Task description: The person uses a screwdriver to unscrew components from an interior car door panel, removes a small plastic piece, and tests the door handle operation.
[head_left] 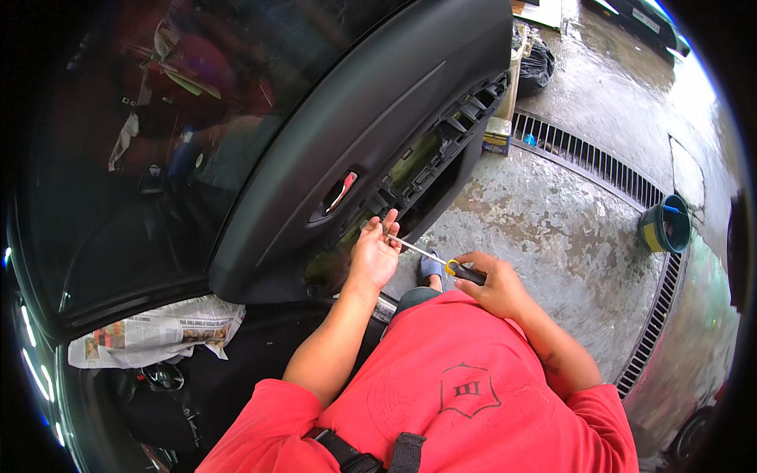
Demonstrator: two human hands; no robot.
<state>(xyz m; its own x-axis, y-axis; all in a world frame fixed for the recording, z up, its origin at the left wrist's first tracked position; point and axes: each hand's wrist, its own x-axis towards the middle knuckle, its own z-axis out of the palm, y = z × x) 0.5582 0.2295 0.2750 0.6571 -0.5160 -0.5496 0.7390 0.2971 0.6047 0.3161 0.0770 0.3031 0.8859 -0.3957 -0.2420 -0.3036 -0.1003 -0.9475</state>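
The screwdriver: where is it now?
In the head view, the screwdriver is right of centre, its handle in the right hand, its shaft pointing toward the left hand.

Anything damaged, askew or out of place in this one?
Yes: the door panel has an opening with exposed black brackets beside the chrome inner handle, as if a trim piece were missing. The floor also looks worn, its surface patchy.

Glare whitens the wet floor (619, 91) — edges bend.
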